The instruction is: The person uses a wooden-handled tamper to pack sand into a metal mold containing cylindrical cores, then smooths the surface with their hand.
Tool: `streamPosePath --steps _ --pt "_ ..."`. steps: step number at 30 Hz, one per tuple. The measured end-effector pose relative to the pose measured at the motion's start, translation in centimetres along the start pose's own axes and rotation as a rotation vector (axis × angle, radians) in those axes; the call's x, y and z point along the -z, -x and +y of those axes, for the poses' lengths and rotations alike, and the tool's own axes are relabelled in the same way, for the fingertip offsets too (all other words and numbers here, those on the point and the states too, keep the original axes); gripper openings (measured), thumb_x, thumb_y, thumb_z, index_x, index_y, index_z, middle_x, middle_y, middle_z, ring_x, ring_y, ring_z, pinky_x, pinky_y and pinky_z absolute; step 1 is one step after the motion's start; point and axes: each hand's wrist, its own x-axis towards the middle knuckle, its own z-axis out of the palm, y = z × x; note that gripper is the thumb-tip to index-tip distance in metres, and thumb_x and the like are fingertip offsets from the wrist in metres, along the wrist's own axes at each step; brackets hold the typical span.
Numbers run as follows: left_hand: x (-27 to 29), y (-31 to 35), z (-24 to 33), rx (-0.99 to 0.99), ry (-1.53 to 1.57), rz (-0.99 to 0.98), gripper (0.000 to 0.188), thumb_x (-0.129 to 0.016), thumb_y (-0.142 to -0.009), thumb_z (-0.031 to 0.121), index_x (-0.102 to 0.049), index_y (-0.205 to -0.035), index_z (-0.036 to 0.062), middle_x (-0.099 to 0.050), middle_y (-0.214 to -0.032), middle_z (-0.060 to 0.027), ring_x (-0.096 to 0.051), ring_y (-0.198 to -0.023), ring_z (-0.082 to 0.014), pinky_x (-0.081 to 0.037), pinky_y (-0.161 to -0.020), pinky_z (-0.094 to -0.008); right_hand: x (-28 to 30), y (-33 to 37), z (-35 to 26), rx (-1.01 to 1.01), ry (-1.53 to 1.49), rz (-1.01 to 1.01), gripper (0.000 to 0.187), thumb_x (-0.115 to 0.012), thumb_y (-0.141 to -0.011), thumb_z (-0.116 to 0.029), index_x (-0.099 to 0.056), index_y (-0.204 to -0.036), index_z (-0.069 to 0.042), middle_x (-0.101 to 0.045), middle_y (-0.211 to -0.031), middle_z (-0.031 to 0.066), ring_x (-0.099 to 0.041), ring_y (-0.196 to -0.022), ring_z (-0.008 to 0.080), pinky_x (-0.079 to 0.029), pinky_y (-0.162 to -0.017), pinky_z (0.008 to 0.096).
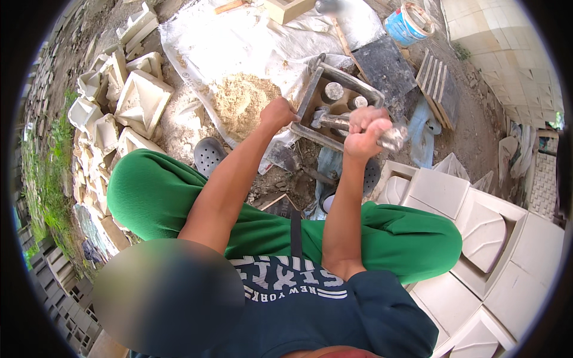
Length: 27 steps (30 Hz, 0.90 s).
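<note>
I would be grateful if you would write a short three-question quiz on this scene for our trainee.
1. Multiple choice: which hand grips the rod-like tool?
A) left
B) right
2. True or false: the sand heap lies on the white sheet.
3. Fill in the blank: the left hand is at the edge of the box-like ____.

Key:
1. B, the right hand.
2. True.
3. Frame.

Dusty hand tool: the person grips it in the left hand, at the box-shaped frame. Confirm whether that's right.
Not the left: the head view shows the dusty hand tool gripped in the right hand, at the box-shaped frame.
</note>
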Motion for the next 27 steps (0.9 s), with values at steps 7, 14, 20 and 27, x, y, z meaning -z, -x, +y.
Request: streamPosePath --steps 7,14,20,27 --pt "-0.1 -0.1 -0.1 -0.002 0.003 -0.007 0.025 -0.082 -0.064 0.030 -0.078 -0.087 0.0219 -0.073 -0.088 -0.0053 -0.069 -0.081 -0.0239 -0.054 -0.070 -0.0371 0.2 0.0 0.7 -0.038 0.017 0.063 0.052 -0.041 -0.097 -0.055 -0.038 -0.069 -0.010 -0.035 -0.053 -0.0005 -0.032 -0.042 0.0090 -0.029 -0.042 0.0241" --pt "0.1 -0.1 0.3 0.000 -0.036 -0.015 0.024 -0.080 -0.065 0.028 -0.077 -0.087 0.0202 -0.072 -0.091 -0.0071 -0.069 -0.086 -0.0263 -0.054 -0.072 -0.0387 -0.6 -0.3 0.9 -0.027 0.123 0.073 0.056 -0.037 -0.096 -0.059 -0.037 -0.069 -0.010 -0.034 -0.052 -0.0011 -0.031 -0.042 0.0096 -0.028 -0.041 0.0241" --pt "0.4 0.0 0.8 0.004 -0.069 0.008 0.030 -0.079 -0.065 0.028 -0.074 -0.091 0.0124 -0.072 -0.096 -0.0100 -0.068 -0.089 -0.0291 -0.054 -0.074 -0.0400 -0.9 -0.5 1.7 0.011 0.085 0.018 0.056 -0.038 -0.096 -0.059 -0.036 -0.068 -0.010 -0.034 -0.053 -0.0011 -0.032 -0.042 0.0097 -0.027 -0.041 0.0239" --pt "0.3 0.2 0.9 -0.005 -0.050 0.017 0.035 -0.078 -0.064 0.031 -0.073 -0.092 0.0097 -0.071 -0.095 -0.0123 -0.068 -0.089 -0.0293 -0.054 -0.072 -0.0407 -0.4 -0.5 1.9 0.068 0.033 0.002 0.056 -0.041 -0.096 -0.058 -0.036 -0.067 -0.011 -0.033 -0.053 -0.0014 -0.033 -0.043 0.0090 -0.028 -0.042 0.0240"
